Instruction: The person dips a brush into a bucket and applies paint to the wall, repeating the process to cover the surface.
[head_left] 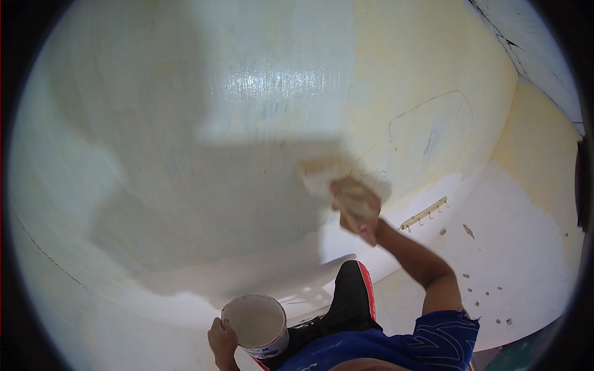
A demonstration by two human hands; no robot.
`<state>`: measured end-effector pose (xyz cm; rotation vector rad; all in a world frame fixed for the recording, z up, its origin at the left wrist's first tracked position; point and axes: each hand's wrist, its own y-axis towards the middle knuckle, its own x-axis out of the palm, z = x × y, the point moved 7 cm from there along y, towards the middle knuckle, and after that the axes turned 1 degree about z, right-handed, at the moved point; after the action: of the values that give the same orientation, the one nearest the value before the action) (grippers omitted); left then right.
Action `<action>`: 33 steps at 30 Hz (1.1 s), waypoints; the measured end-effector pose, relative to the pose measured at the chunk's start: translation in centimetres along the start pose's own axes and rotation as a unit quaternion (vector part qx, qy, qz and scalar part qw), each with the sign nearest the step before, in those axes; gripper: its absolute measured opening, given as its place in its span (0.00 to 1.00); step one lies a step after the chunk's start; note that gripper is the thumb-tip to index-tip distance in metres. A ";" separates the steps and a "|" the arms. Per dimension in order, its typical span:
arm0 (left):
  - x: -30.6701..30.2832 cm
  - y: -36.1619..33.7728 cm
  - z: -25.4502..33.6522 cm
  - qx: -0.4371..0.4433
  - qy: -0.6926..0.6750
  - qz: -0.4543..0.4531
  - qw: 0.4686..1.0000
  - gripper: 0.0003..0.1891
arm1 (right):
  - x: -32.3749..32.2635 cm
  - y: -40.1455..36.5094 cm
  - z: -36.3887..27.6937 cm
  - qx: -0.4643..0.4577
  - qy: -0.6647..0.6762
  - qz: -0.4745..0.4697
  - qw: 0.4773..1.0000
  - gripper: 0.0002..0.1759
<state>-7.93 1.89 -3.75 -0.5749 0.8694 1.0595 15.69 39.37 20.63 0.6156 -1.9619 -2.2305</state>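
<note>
My right hand (357,207) is closed round the handle of a wide paintbrush (320,172), blurred by motion, its bristles up against the wall (266,111). Wet, shiny paint covers the wall left of the brush, while the part to its right is dull yellow. Low in front of me, my left hand (223,338) grips the rim of a white bucket (254,321), thumb over the edge. Pale paint residue coats the bucket's inside.
A hook rail (424,214) is fixed on the lower wall to the right. Several patches of chipped plaster (469,231) mark the white lower surface. Pencil-like scribbles (430,141) show on the yellow part. My shadow falls across the wall's left and middle.
</note>
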 end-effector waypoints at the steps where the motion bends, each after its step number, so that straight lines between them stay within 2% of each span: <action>1: -0.1 -0.1 0.0 0.003 0.001 0.001 1.000 0.17 | 0.9 -1.2 -1.4 -0.008 -0.066 0.009 0.998 0.23; 2: 0.0 -0.1 0.0 0.002 0.003 -0.002 1.000 0.17 | 0.7 -1.9 -1.7 -0.004 -0.066 0.007 0.998 0.23; 4: 0.0 -0.1 0.1 0.015 0.015 -0.001 1.000 0.17 | 1.1 -2.6 -2.1 0.054 -0.055 -0.065 0.995 0.25; 6: 0.1 -0.1 0.2 0.016 0.014 -0.007 1.000 0.18 | 0.0 -0.2 -0.8 0.044 -0.071 -0.096 0.992 0.24; 7: 0.1 -0.1 0.3 0.018 0.008 -0.009 1.000 0.18 | -1.2 1.7 0.0 0.007 -0.139 -0.130 0.982 0.23; 8: 0.1 0.0 0.4 0.017 0.014 -0.013 1.000 0.18 | -2.0 4.7 0.8 0.009 -0.214 -0.158 0.964 0.22; 9: 0.0 -0.1 0.6 0.018 0.020 -0.014 1.000 0.18 | -3.7 7.9 1.0 -0.048 -0.211 -0.124 0.968 0.21; 10: 0.0 -0.1 0.7 0.020 0.025 -0.013 0.999 0.18 | -4.9 11.6 1.7 0.045 -0.215 -0.098 0.971 0.17; 11: 0.0 -0.2 0.7 0.019 0.030 -0.015 0.999 0.18 | -6.1 14.6 2.1 0.028 -0.193 -0.040 0.980 0.15; 12: 0.0 -0.2 0.7 0.022 0.015 -0.010 1.000 0.18 | -6.6 16.9 2.1 -0.021 -0.266 -0.040 0.963 0.13; 13: -0.1 -0.2 0.8 0.024 0.000 -0.005 1.000 0.18 | -8.0 17.3 4.6 -0.001 -0.398 0.019 0.917 0.12; 14: -0.1 -0.2 0.8 0.023 0.004 -0.007 1.000 0.18 | -7.8 18.9 4.8 0.003 -0.397 0.019 0.918 0.12; 15: -0.1 -0.2 0.9 0.026 0.002 -0.002 1.000 0.18 | -7.3 21.5 3.0 -0.062 -0.229 0.043 0.971 0.06; 16: -0.1 -0.2 0.9 0.028 0.000 0.002 1.000 0.18 | -7.3 22.3 1.7 -0.124 -0.053 0.068 0.989 0.04; 17: -0.1 -0.2 0.8 0.026 0.006 -0.002 1.000 0.18 | -7.2 21.3 1.8 -0.117 -0.052 0.069 0.989 0.04; 19: 0.0 -0.1 0.8 0.022 0.002 -0.010 1.000 0.18 | -5.5 17.6 1.6 -0.122 -0.324 0.015 0.938 0.11; 21: 0.2 0.0 0.8 0.023 0.014 -0.013 1.000 0.18 | -3.9 11.4 2.5 -0.057 -0.084 -0.010 0.995 0.13; 22: 0.2 0.0 0.8 0.026 0.020 -0.013 0.999 0.18 | -2.3 7.6 1.4 -0.072 -0.223 -0.024 0.972 0.16; 23: 0.0 -0.1 0.8 0.023 0.023 -0.015 0.999 0.18 | -1.2 1.9 2.7 -0.028 -0.129 -0.037 0.991 0.20; 24: 0.0 -0.1 0.9 0.019 0.012 -0.016 1.000 0.18 | -0.7 -1.3 1.0 -0.040 -0.133 -0.009 0.990 0.19; 25: 0.0 -0.1 1.0 0.015 0.000 -0.016 1.000 0.18 | 0.4 -5.1 -0.2 -0.059 -0.137 -0.020 0.989 0.18; 28: 0.0 -0.2 1.2 0.013 0.014 -0.026 0.999 0.18 | 3.0 -13.3 -2.3 0.049 -0.094 -0.039 0.994 0.19; 30: 0.2 -0.1 0.8 0.019 0.015 -0.026 0.999 0.18 | 4.1 -15.9 -2.7 0.099 -0.041 -0.059 0.992 0.17; 33: 0.1 -0.1 0.9 0.022 0.012 -0.028 0.999 0.19 | 3.4 -14.5 -1.9 0.133 -0.017 -0.075 0.988 0.15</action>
<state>-7.50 2.57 -3.36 -0.5727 0.8909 0.9832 15.98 38.75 5.62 0.7851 -2.3261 -2.0842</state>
